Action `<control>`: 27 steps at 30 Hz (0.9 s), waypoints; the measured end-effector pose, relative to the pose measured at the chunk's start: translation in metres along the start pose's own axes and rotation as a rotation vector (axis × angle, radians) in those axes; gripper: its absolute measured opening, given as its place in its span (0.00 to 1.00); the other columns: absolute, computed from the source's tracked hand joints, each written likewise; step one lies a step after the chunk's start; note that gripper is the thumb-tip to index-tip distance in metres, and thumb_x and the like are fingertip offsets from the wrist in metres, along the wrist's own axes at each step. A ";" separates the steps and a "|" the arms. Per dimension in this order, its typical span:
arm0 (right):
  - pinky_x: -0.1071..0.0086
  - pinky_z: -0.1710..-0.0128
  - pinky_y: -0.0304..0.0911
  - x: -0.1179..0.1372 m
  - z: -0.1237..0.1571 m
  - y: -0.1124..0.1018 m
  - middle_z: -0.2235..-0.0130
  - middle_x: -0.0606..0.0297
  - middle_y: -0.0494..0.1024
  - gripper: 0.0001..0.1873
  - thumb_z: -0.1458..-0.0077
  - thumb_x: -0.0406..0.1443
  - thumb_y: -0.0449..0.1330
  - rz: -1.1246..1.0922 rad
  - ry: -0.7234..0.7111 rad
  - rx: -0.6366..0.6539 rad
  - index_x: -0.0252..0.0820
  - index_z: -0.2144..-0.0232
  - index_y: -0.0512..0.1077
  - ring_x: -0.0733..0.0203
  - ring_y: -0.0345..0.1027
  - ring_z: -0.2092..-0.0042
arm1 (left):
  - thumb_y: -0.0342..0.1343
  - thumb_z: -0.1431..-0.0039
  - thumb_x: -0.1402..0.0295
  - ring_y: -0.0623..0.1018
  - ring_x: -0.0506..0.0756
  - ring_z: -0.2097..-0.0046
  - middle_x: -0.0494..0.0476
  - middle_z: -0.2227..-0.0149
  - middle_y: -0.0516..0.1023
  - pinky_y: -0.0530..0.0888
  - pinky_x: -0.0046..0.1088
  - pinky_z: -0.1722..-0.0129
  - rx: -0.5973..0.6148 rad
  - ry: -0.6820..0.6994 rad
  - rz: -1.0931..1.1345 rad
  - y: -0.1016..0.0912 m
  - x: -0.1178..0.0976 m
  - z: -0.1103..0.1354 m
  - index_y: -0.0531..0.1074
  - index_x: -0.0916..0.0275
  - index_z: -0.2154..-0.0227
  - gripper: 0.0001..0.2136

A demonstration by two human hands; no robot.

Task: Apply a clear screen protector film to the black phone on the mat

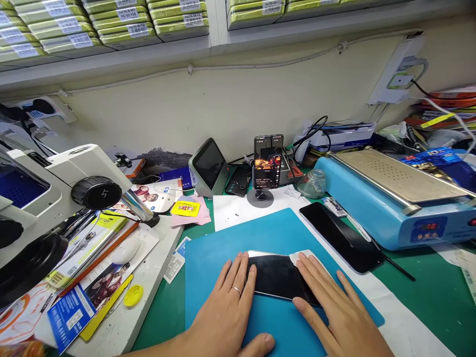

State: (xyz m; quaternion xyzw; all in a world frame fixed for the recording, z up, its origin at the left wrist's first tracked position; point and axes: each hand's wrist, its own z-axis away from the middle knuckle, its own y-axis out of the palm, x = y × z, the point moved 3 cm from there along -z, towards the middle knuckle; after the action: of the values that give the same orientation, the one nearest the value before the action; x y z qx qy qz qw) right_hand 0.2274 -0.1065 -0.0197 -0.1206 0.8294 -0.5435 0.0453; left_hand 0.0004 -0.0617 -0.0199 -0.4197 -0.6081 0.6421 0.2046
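Note:
A black phone (277,275) lies flat on a blue mat (245,233) in front of me. My left hand (228,302), with a ring on one finger, rests flat on the mat, its stretched fingertips on the phone's left end. My right hand (334,310) lies flat over the phone's right end, fingers stretched out on a small white cloth (303,256) at the phone's far corner. Neither hand grips anything.
A second black phone (340,238) lies right of the mat, beside a blue heating machine (394,198). A phone on a stand (268,163) plays video behind the mat. A microscope (55,193) and leaflets crowd the left. A glass jar (312,184) stands at the back.

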 end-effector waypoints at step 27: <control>0.49 0.44 0.63 0.004 -0.003 -0.002 0.35 0.59 0.67 0.39 0.32 0.49 0.47 0.112 -0.050 -0.024 0.42 0.27 0.39 0.48 0.66 0.37 | 0.53 0.32 0.47 0.43 0.75 0.28 0.71 0.27 0.29 0.57 0.63 0.34 0.034 -0.016 0.020 0.000 0.001 0.001 0.18 0.61 0.30 0.50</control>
State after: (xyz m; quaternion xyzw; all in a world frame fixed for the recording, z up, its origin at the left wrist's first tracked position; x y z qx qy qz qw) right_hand 0.2236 -0.1057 -0.0163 -0.0882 0.8399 -0.5271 0.0949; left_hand -0.0009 -0.0613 -0.0205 -0.4170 -0.5943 0.6579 0.2002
